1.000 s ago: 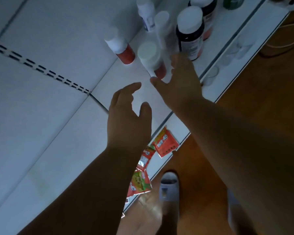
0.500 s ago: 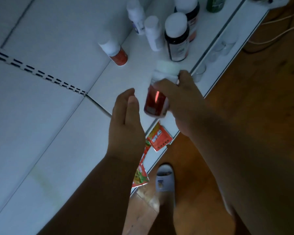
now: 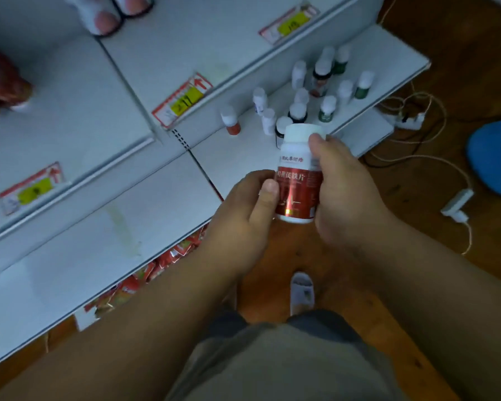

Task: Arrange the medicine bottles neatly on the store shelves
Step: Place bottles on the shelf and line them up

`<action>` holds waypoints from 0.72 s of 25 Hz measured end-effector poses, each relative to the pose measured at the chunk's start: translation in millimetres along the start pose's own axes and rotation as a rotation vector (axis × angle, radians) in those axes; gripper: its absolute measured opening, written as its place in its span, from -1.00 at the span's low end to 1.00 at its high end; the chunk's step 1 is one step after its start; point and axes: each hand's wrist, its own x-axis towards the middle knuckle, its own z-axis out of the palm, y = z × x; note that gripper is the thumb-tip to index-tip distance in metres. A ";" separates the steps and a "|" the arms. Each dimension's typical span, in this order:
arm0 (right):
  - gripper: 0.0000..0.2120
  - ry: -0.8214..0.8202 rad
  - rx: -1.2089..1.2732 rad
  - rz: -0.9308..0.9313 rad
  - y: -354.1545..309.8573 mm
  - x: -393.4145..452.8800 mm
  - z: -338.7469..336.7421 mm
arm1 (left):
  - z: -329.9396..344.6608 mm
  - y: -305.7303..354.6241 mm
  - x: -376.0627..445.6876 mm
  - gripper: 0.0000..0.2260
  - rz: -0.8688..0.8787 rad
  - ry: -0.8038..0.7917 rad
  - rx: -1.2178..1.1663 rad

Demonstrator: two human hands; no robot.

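Above white shelf (image 3: 145,227), red white-capped bottle (image 3: 298,183) upright.

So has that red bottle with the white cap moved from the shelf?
Yes. The red bottle has come off the shelf, toward the person; both the left hand and right hand grip it.

bare shelf (image 3: 232,157) left, bottle cluster (image 3: 307,99) right

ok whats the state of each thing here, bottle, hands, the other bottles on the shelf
red-label medicine bottle: white cap on, upright, held in the air off the shelf
left hand: grips the bottle's lower part, thumb across the label
right hand: grips the bottle's side, fingertip near the cap
small bottles on the shelf: standing upright, capped, loosely clustered
red packets: lying under the shelf edge
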 end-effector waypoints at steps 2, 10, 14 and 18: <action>-0.80 -0.091 -0.012 -0.036 -32.2 -24.2 20.8 | -23.2 22.7 -20.2 -0.51 0.040 0.082 -0.036; -0.71 -0.433 -0.166 -0.168 -68.4 -67.6 175.7 | -154.7 6.1 -95.6 -0.47 0.125 0.348 -0.005; -0.52 -0.502 -0.212 -0.122 -41.3 -68.0 268.9 | -234.3 -46.1 -118.0 -0.32 0.047 0.343 0.148; -0.58 -0.573 -0.276 -0.127 -6.7 -67.2 357.0 | -313.4 -102.0 -127.7 -0.23 0.002 0.367 0.332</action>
